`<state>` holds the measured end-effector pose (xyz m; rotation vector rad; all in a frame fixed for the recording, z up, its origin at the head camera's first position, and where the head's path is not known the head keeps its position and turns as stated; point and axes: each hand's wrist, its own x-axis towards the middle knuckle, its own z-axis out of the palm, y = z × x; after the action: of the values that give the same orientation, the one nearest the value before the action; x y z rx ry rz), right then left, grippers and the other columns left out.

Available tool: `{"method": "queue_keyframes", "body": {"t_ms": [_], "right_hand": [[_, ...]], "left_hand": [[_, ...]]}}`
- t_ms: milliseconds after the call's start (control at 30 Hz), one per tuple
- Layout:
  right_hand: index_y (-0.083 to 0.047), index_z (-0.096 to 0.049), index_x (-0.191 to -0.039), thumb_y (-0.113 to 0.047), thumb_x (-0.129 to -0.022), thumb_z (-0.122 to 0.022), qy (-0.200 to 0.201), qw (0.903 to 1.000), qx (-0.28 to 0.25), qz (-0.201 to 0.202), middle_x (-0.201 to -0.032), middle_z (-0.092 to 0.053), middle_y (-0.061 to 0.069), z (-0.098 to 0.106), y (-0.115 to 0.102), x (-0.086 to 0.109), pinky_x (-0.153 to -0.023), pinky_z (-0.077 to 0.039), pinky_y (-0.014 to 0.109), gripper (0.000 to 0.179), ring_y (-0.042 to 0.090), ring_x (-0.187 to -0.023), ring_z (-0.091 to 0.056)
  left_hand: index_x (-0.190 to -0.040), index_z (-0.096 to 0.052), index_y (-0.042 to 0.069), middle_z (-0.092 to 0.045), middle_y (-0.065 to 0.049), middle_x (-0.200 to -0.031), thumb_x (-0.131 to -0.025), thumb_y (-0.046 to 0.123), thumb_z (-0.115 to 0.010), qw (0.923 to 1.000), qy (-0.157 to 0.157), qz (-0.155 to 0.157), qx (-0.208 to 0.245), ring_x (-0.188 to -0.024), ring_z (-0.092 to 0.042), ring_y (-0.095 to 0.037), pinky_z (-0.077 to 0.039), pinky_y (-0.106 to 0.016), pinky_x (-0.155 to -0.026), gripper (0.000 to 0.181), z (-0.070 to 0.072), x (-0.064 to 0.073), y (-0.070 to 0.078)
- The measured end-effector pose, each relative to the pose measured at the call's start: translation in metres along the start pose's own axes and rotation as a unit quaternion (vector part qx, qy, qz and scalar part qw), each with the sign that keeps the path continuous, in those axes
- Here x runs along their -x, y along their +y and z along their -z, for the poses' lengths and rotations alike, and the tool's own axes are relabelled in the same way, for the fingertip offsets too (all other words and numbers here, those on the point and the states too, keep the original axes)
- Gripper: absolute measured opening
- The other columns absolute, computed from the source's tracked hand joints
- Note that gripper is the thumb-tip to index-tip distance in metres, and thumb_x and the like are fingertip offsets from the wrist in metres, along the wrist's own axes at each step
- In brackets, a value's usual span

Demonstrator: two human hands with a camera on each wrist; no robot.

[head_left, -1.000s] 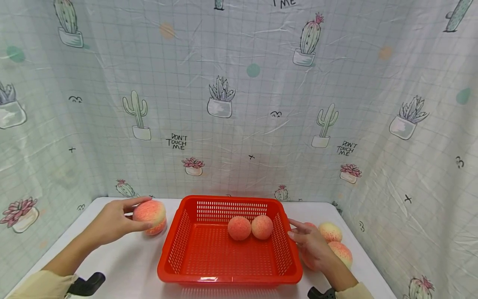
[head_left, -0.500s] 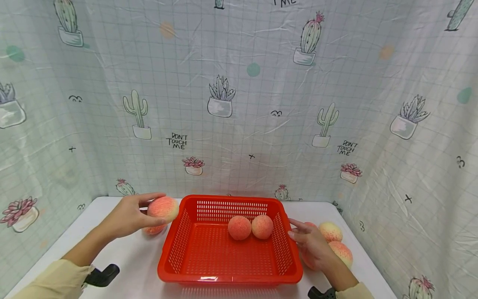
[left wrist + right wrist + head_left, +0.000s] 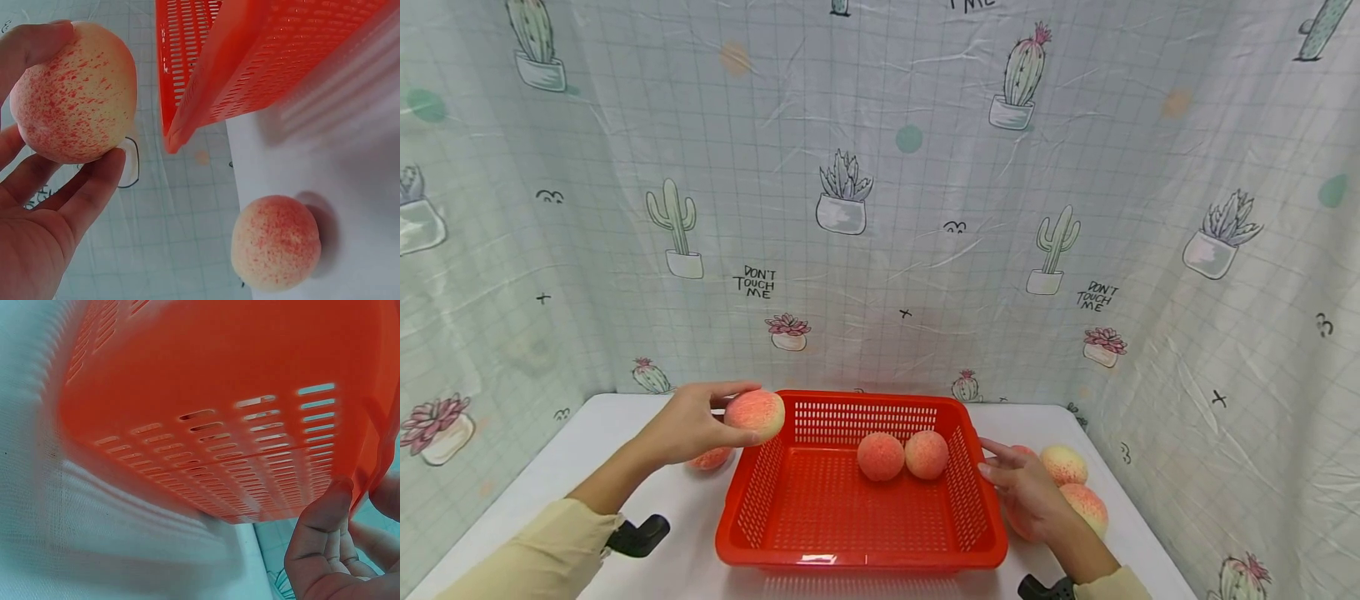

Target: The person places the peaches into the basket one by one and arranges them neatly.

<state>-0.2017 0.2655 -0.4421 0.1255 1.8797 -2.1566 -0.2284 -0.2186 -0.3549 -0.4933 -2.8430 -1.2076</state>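
Observation:
My left hand (image 3: 688, 429) grips a pink-and-yellow peach (image 3: 756, 415) between thumb and fingers, over the left rim of the red plastic basket (image 3: 865, 560). In the left wrist view, that peach hangs beside the basket's outer wall (image 3: 244, 69). On the table below lies another peach (image 3: 275, 242), partly hidden by the hand in the head view. Two peaches, one (image 3: 881, 457) touching the other (image 3: 927, 455), sit inside the basket toward the back right. My right hand (image 3: 1028, 493) pinches the basket's right rim, its thumb (image 3: 331, 503) against the outer wall in the right wrist view.
Right of the basket, several peaches rest on the white table (image 3: 655, 508); one (image 3: 1063, 464) lies behind another (image 3: 1086, 506), and others are partly covered by my right hand. A cactus-print curtain (image 3: 880, 275) encloses the back and sides.
My left hand has carried its peach rightward from above the other left-side peach to the basket's left rim. My right hand and the basket have stayed put.

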Motion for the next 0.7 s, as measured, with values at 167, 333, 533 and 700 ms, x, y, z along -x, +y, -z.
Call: {"method": "queue_keyframes", "body": {"t_ms": [167,333,533,700], "right_hand": [[-0.008,-0.034,-0.163,-0.012,-0.103,-0.062,0.0,1.0,0.002,-0.005,-0.116,-0.069,0.007,0.0,0.0,-0.001,-0.096,-0.062,0.033,0.066,0.019,-0.106,-0.068],[-0.009,-0.035,-0.163,-0.012,-0.103,-0.061,0.002,1.0,0.001,-0.005,-0.116,-0.069,0.007,0.0,-0.001,-0.001,-0.097,-0.062,0.033,0.065,0.019,-0.107,-0.068],[-0.008,-0.035,-0.162,-0.011,-0.103,-0.062,0.008,0.9999,0.001,-0.007,-0.113,-0.068,0.006,-0.001,-0.001,0.0,-0.095,-0.062,0.032,0.066,0.019,-0.103,-0.067],[-0.009,-0.035,-0.162,-0.012,-0.103,-0.062,0.012,0.9999,0.0,-0.009,-0.114,-0.069,0.006,0.0,0.0,0.0,-0.095,-0.062,0.033,0.066,0.019,-0.103,-0.067]], "left_hand": [[-0.143,-0.063,0.008,-0.073,-0.017,-0.128,-0.076,0.038,-0.091,0.9999,-0.007,0.003,-0.009,-0.117,-0.07,-0.036,-0.064,-0.041,-0.086,0.078,-0.004,-0.007,0.003],[-0.142,-0.063,0.008,-0.074,-0.014,-0.126,-0.077,0.038,-0.091,0.9999,-0.007,-0.003,-0.007,-0.118,-0.069,-0.034,-0.064,-0.042,-0.087,0.077,-0.009,-0.015,0.005],[-0.141,-0.064,0.007,-0.074,-0.013,-0.124,-0.076,0.037,-0.092,0.9999,-0.013,-0.004,0.007,-0.112,-0.069,-0.029,-0.064,-0.039,-0.085,0.077,-0.018,-0.023,0.004],[-0.141,-0.065,0.008,-0.074,-0.012,-0.125,-0.075,0.036,-0.092,0.9997,-0.019,-0.001,0.015,-0.11,-0.069,-0.026,-0.064,-0.037,-0.085,0.077,-0.027,-0.028,0.008]]}}
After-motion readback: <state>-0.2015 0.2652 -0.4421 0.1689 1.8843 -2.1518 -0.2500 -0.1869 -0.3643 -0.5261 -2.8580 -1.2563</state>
